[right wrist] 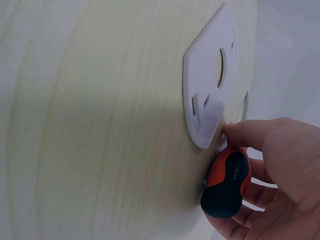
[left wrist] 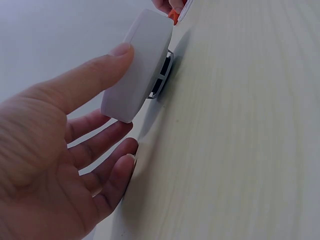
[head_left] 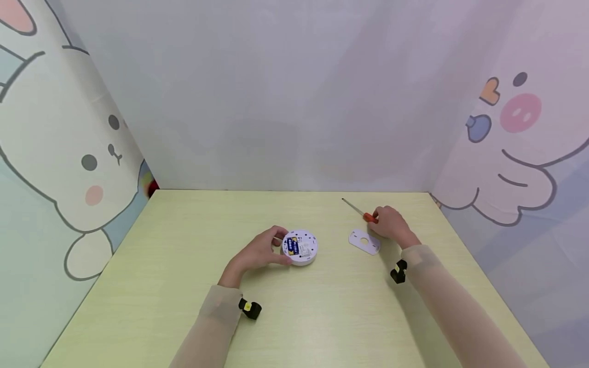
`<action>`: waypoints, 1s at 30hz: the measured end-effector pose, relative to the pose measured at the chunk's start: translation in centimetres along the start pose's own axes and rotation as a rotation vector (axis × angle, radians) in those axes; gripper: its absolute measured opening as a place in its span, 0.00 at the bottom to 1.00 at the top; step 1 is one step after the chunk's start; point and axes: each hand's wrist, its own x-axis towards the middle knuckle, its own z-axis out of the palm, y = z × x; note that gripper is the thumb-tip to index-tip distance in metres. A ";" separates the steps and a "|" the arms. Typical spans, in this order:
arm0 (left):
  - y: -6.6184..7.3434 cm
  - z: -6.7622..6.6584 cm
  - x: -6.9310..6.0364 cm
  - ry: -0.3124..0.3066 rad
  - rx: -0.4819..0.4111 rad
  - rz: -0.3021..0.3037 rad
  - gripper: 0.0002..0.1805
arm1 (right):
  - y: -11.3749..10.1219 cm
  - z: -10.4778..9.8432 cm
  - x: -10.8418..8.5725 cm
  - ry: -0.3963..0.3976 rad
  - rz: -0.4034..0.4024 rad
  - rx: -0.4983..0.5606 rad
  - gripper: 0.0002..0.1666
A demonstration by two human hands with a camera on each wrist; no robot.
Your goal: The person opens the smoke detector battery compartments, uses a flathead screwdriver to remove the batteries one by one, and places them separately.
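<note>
A round white smoke detector (head_left: 309, 250), with a dark blue and yellow battery set in its upper face, is held at its left edge by my left hand (head_left: 260, 251). In the left wrist view the thumb presses the side of the smoke detector (left wrist: 138, 65) and fingertips touch its other edge; its slotted dome faces the table. Over on the right, my right hand (head_left: 389, 223) grips the red and black handle of a screwdriver (head_left: 353, 206), whose shaft points away to the back left. Thumb and fingers flank the screwdriver handle (right wrist: 227, 185) in the right wrist view.
A flat white mounting plate (head_left: 358, 242) with a central hole lies between the smoke detector and my right hand. The light wooden table (head_left: 322, 317) meets a pale cloth backdrop (head_left: 285, 102) at the back, with cartoon-printed cloth on both sides.
</note>
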 end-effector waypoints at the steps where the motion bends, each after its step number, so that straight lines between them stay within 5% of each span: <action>1: 0.0 0.0 0.0 0.000 0.001 0.002 0.43 | 0.1 0.1 0.1 0.003 -0.001 -0.002 0.21; 16: 0.4 0.2 0.0 -0.007 -0.001 -0.004 0.42 | 0.2 0.3 -0.5 0.049 -0.022 0.045 0.16; 30: 0.5 0.2 -0.1 -0.012 -0.001 -0.018 0.43 | -4.8 -2.8 -3.9 0.054 -0.169 0.148 0.11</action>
